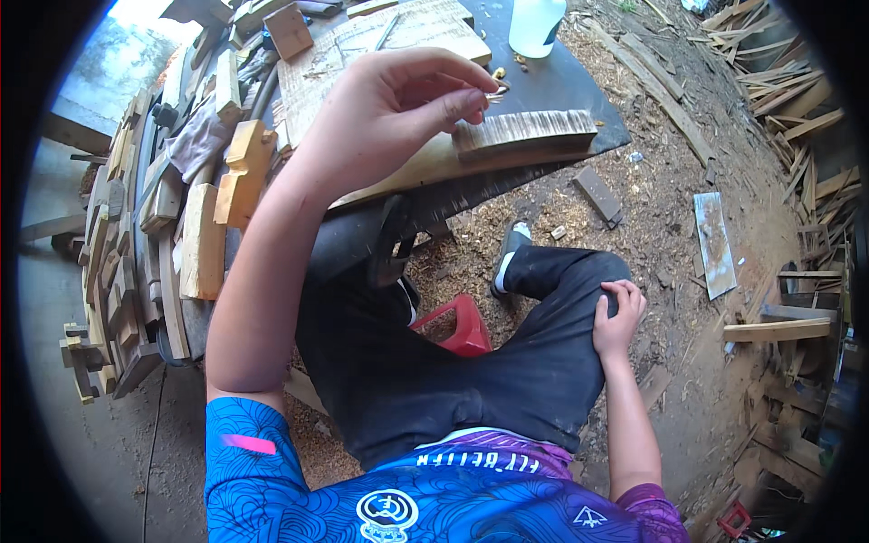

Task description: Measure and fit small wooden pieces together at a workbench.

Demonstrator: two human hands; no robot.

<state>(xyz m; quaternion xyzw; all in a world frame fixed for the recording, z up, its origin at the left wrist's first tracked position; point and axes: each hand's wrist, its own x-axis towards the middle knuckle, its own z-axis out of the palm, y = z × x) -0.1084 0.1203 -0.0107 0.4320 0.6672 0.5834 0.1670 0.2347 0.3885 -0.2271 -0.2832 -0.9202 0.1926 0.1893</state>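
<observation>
My left hand (398, 113) is raised over the dark tabletop (588, 86), its thumb and fingers curled together in a pinch. Whether something small is between the fingertips I cannot make out. Just beyond them sits a wood block (529, 129) with a rough, dark-streaked top face, near the table's edge. A few small yellowish-brown bits (500, 73) lie close to the fingers. My right hand (619, 319) rests on my right knee, fingers laid loosely over the dark trouser cloth, holding nothing.
A whitish plastic jug (537, 29) stands at the table's far side, beside a pale wooden board (430, 29). Stacked wood pieces (201, 242) crowd the left. A red plastic stool (469, 328) shows between my legs. Sawdust and a flat whitish board (715, 244) lie on the ground.
</observation>
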